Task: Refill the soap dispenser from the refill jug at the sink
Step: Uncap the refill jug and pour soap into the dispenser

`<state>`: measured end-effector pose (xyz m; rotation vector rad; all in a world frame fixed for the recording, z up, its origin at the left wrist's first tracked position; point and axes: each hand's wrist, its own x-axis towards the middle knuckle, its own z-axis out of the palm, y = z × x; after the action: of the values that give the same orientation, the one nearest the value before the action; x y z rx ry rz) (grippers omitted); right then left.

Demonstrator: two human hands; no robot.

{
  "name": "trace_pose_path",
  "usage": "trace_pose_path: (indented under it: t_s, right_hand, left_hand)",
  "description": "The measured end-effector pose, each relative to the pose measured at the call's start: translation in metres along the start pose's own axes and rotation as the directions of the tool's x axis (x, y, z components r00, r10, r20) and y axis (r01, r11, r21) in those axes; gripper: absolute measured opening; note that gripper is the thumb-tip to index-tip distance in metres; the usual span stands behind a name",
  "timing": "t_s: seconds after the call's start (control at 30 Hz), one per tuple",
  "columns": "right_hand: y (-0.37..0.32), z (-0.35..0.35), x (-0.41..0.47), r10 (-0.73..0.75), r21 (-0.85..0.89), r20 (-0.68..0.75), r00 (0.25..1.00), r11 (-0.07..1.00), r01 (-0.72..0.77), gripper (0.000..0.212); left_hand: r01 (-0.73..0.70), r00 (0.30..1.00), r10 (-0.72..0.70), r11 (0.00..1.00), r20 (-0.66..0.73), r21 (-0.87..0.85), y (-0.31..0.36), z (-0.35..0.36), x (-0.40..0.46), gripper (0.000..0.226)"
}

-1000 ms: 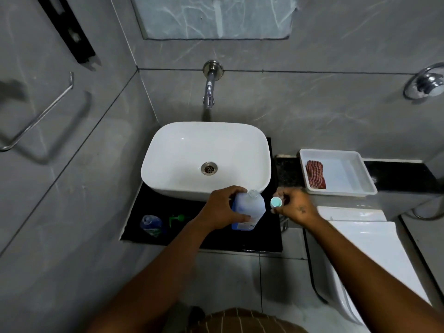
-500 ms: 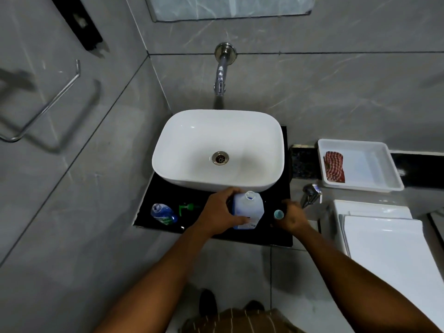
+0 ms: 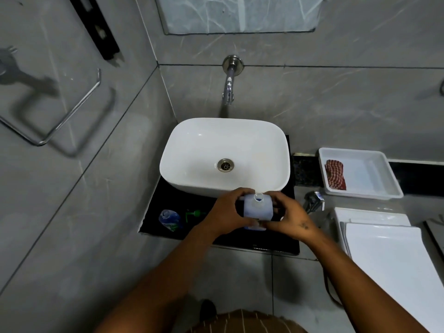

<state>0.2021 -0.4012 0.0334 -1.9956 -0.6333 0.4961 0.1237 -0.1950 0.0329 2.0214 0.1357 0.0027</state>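
One refill jug [image 3: 258, 209], uncapped, is being gripped from both sides by the left hand [image 3: 229, 213] and the right hand [image 3: 292, 218], over the black counter [image 3: 276, 243] before one white sink [image 3: 224, 156]. One soap dispenser [image 3: 169, 219] is lying well to the left, its green pump [image 3: 194, 213] beside it. Grey tiled walls are seen around.

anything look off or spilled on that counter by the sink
No spill shows. The soap dispenser lies tipped on its side on the black counter, its green pump off and lying beside it. The refill jug is uncapped, held upright by the left hand and right hand.
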Motion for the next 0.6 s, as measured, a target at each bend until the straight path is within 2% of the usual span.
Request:
trace_pose_path:
  t_s: [0.07,0.17,0.23,0.33,0.43,0.6]
  right_hand:
    - [0.006,0.003,-0.001,0.036,0.039,-0.004,0.999,0.999,-0.035,0.069]
    - [0.011,0.004,-0.003,0.052,0.044,-0.005,0.999,0.998,-0.052,0.070]
    - [0.012,0.005,-0.008,0.059,0.037,-0.017,0.998,0.998,-0.059,0.069]
    - [0.013,0.010,-0.014,0.061,0.036,-0.040,0.997,0.998,-0.060,0.069]
    - [0.011,0.016,-0.019,0.061,0.037,-0.052,0.997,0.998,-0.059,0.070]
    - [0.008,0.023,-0.023,0.060,0.011,-0.090,0.994,0.998,-0.060,0.071]
  left_hand:
    - [-0.002,1.000,-0.001,0.987,0.017,0.161,-0.005,-0.025,-0.008,0.105]
    - [0.063,0.990,-0.024,0.957,-0.139,0.285,-0.034,-0.088,-0.033,0.116]
    - [0.178,0.969,-0.109,0.928,-0.220,0.328,-0.062,-0.125,-0.052,0.116]
    - [0.354,0.931,-0.306,0.891,-0.202,0.285,-0.095,-0.146,-0.072,0.116]
    - [0.418,0.905,-0.390,0.891,-0.170,0.179,-0.115,-0.142,-0.075,0.100]
    - [0.398,0.891,-0.392,0.917,-0.229,-0.022,-0.131,-0.133,-0.073,0.050]
